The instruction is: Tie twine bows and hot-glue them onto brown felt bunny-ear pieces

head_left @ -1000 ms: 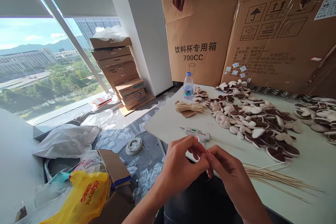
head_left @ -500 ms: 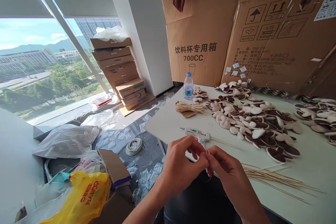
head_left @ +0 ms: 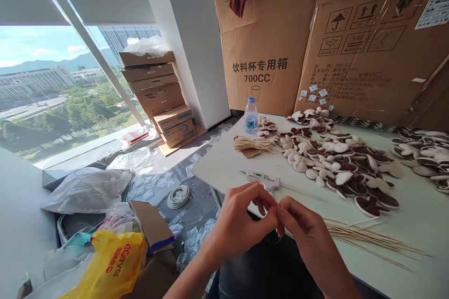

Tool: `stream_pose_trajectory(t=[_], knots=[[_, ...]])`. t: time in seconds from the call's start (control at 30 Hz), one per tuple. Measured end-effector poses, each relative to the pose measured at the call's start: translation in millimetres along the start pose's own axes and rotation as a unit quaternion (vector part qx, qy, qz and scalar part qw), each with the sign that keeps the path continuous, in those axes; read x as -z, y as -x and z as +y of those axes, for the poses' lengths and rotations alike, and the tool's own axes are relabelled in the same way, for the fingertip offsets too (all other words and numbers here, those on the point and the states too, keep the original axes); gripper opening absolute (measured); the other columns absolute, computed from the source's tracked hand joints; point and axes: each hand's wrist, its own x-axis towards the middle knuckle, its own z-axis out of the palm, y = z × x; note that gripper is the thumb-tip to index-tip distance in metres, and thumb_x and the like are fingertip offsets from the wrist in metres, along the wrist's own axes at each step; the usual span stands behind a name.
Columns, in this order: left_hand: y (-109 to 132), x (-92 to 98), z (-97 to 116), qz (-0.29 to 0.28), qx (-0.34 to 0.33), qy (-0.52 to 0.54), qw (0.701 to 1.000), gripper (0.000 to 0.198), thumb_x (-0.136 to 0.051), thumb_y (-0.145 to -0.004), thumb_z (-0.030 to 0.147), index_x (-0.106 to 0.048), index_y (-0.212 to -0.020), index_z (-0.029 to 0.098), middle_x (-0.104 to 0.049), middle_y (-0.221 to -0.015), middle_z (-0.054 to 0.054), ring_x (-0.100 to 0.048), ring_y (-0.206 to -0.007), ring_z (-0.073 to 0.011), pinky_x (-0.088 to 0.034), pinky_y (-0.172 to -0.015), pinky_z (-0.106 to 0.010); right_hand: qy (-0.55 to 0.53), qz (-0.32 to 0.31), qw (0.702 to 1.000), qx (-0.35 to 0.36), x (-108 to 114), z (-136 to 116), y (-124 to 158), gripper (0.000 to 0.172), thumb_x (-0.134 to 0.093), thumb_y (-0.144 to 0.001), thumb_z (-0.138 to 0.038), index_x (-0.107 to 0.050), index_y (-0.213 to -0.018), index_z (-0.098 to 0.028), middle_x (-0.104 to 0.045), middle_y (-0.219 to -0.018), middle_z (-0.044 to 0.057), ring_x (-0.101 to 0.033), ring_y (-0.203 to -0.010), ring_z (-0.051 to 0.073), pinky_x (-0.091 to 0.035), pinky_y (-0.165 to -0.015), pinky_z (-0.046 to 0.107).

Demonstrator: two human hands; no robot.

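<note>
Both hands meet at the table's near edge, fingertips pinched together. My left hand point(head_left: 247, 210) has thumb and fingers closed; what they pinch is too small to name. Against it, my right hand point(head_left: 301, 224) is closed too, thumb pressed to forefinger, its contents mostly hidden. A small dark curved piece shows below the fingers. Just beyond the hands lies a white glue gun point(head_left: 261, 178) with a clear glue stick point(head_left: 301, 190) out of its back. Thin wooden sticks point(head_left: 368, 238) lie to the right of my right hand. Behind them spreads a pile of brown and cream plush pieces point(head_left: 336, 149).
On the white table point(head_left: 217, 163) stand a water bottle point(head_left: 250, 116) and a bundle of short sticks point(head_left: 252, 144). Large cardboard boxes point(head_left: 263, 46) rise behind. At left are a yellow bag point(head_left: 115, 261), stacked cartons point(head_left: 157, 88), a coiled cable point(head_left: 178, 196) and plastic wrappers on the floor.
The view has shifted very slightly. Both hands stay pinched together in nearly the same place, with only a small movement of the fingertips.
</note>
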Motion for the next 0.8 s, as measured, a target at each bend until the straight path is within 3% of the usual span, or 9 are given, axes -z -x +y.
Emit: stream_pose_trajectory(t=[0.17, 0.43, 0.63, 0.8], knots=[[-1, 7.1, 0, -0.041, -0.069, -0.036, 0.996, 0.007, -0.071, -0.09, 0.012, -0.075, -0.092, 0.017, -0.071, -0.079, 0.001, -0.068, -0.073, -0.0133, -0.052, -0.076, -0.026, 0.003, 0.001, 1.0, 0.005, 2, 2, 1, 0.05, -0.063, -0.108, -0.063, -0.059, -0.076, -0.024, -0.052, -0.073, -0.002, -0.047, -0.072, 0.018, -0.041, -0.068, 0.029], [-2, 13.2, 2, -0.073, -0.107, -0.069, 0.989, 0.015, -0.072, -0.097, 0.014, -0.081, -0.109, 0.016, -0.075, -0.082, -0.001, -0.07, -0.076, -0.0151, -0.053, -0.08, -0.027, 0.01, -0.004, 1.0, 0.016, 4, 2, 2, 0.049, -0.062, -0.109, -0.062, -0.058, -0.077, -0.025, -0.052, -0.074, -0.003, -0.048, -0.072, 0.018, -0.041, -0.069, 0.029], [-3, 10.3, -2, -0.041, -0.128, -0.069, 0.988, 0.011, -0.072, -0.103, 0.017, -0.083, -0.102, 0.016, -0.077, -0.077, -0.001, -0.07, -0.072, -0.0146, -0.052, -0.076, -0.027, 0.017, 0.021, 0.999, 0.021, 4, 1, 2, 0.048, -0.063, -0.109, -0.061, -0.059, -0.078, -0.025, -0.053, -0.076, -0.002, -0.049, -0.074, 0.018, -0.043, -0.069, 0.027], [-2, 6.9, -6, -0.023, -0.135, -0.071, 0.988, 0.008, -0.074, -0.1, 0.014, -0.08, -0.094, 0.016, -0.075, -0.075, 0.0, -0.069, -0.07, -0.0131, -0.051, -0.076, -0.026, 0.012, 0.028, 0.999, 0.029, 3, 0, 3, 0.046, -0.065, -0.108, -0.06, -0.06, -0.078, -0.025, -0.053, -0.075, -0.002, -0.049, -0.074, 0.018, -0.044, -0.069, 0.026]])
